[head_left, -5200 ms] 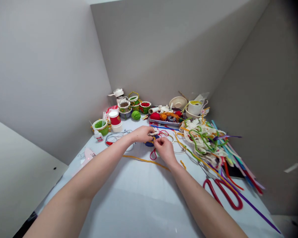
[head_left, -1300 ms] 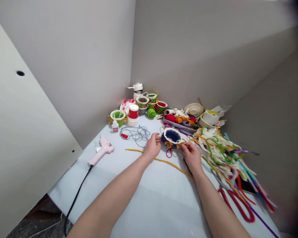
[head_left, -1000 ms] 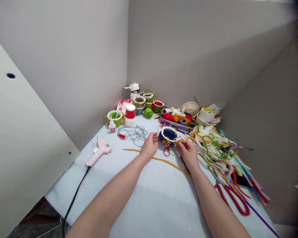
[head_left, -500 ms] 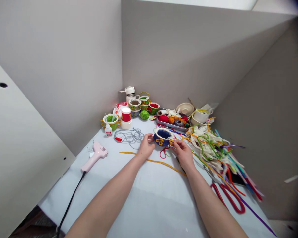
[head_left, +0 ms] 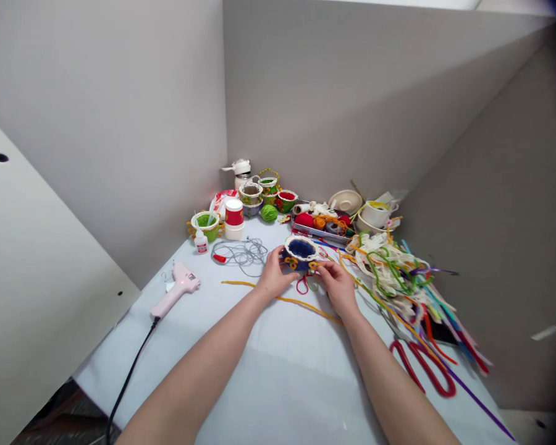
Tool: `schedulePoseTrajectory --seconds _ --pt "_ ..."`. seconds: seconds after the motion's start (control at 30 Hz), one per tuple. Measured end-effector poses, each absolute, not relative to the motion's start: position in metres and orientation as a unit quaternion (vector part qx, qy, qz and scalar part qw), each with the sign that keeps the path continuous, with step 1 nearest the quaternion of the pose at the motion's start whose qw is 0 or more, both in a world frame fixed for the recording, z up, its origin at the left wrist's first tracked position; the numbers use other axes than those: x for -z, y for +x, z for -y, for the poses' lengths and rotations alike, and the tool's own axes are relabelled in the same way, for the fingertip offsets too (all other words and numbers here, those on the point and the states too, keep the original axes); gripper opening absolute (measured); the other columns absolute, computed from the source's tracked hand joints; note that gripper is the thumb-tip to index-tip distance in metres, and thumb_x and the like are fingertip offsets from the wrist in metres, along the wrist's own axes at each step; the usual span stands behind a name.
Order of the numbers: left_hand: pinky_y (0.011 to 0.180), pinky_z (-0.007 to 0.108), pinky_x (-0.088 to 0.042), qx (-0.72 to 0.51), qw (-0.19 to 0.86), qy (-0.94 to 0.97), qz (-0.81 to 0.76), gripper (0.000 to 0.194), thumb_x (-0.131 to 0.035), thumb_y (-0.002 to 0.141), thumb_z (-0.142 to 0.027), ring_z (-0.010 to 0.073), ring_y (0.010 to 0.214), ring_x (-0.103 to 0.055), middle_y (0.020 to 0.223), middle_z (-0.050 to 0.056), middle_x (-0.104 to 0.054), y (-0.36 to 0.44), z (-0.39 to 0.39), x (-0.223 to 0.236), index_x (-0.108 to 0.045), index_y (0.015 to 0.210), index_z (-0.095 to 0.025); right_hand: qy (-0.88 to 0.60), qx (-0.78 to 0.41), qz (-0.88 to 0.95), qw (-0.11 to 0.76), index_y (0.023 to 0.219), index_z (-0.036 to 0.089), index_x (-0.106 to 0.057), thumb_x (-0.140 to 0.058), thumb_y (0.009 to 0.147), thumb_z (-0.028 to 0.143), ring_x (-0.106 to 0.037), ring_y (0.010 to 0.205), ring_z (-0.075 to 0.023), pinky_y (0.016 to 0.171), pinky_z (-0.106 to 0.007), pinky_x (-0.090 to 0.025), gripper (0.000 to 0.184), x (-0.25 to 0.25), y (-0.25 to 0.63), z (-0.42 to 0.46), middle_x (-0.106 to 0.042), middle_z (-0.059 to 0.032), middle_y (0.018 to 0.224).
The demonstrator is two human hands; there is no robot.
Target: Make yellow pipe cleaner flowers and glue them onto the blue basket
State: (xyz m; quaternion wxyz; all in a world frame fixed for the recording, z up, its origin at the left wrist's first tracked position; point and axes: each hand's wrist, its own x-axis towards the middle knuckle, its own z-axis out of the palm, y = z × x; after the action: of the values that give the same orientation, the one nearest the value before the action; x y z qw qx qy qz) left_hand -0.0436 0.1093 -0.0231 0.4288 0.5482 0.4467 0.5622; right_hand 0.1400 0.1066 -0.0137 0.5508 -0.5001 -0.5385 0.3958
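A small blue yarn basket (head_left: 301,250) with a braided white rim and looped yellow trim (head_left: 291,264) is held above the table, its opening facing up and toward me. My left hand (head_left: 275,277) grips it from the left, thumb under the front and fingers along the side. At its right, my right hand (head_left: 340,285) pinches the yellow trim on the basket's wall. Below the hands, a yellow fuzzy strip (head_left: 306,305) lies across the table. A thin red loop of cord (head_left: 302,285) shows just under the basket.
On the left lie a pink glue gun (head_left: 176,288) with a black cord, a small glue bottle (head_left: 201,242) and tangled grey cord (head_left: 245,252). Finished baskets (head_left: 251,193) stand behind. Right are a yarn tray (head_left: 324,233), heaped trims (head_left: 384,266) and red-handled scissors (head_left: 429,371).
The basket has tilted slightly and shifted a little left. My left hand has wrapped further under it, its thumb now along the front. My right fingers have stayed at its right side.
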Motion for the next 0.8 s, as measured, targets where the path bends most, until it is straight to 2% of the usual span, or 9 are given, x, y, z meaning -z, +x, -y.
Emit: schedulePoseTrajectory --seconds 0.17,0.47,0.8 --pt "0.103 0.044 -0.042 -0.562 0.407 0.555 -0.459 0.084 -0.08 0.057 -0.013 0.0272 0.12 -0.05 0.138 0.015 -0.037 -0.0458 -0.109 0.0226 -0.043 0.131 -0.02 -0.506 -0.369 0.571 0.531 0.086 0.02 -0.068 -0.068 0.073 0.049 -0.065 0.079 -0.0223 0.074 -0.037 -0.053 0.032 0.013 0.1385 -0.1062 -0.071 -0.0061 0.088" --pt "0.106 0.044 -0.038 -0.549 0.405 0.57 -0.458 0.104 -0.079 0.06 -0.012 0.0276 0.125 -0.049 0.145 0.016 -0.038 -0.0468 -0.1121 0.0209 -0.021 0.146 -0.023 -0.496 -0.33 0.618 0.513 0.086 0.02 -0.069 -0.064 0.077 0.045 -0.064 0.082 -0.0228 0.077 -0.036 -0.05 0.027 0.0173 0.1392 -0.109 -0.071 -0.0067 0.087" --pt "0.107 0.045 -0.037 -0.541 0.388 0.581 -0.468 0.105 -0.079 0.06 -0.013 0.0288 0.126 -0.048 0.146 0.016 -0.037 -0.0485 -0.113 0.0209 -0.02 0.147 -0.024 -0.497 -0.274 0.646 0.51 0.081 0.022 -0.07 -0.062 0.079 0.039 -0.06 0.084 -0.0225 0.08 -0.037 -0.048 0.018 0.0079 0.1424 -0.1071 -0.068 -0.0061 0.088"
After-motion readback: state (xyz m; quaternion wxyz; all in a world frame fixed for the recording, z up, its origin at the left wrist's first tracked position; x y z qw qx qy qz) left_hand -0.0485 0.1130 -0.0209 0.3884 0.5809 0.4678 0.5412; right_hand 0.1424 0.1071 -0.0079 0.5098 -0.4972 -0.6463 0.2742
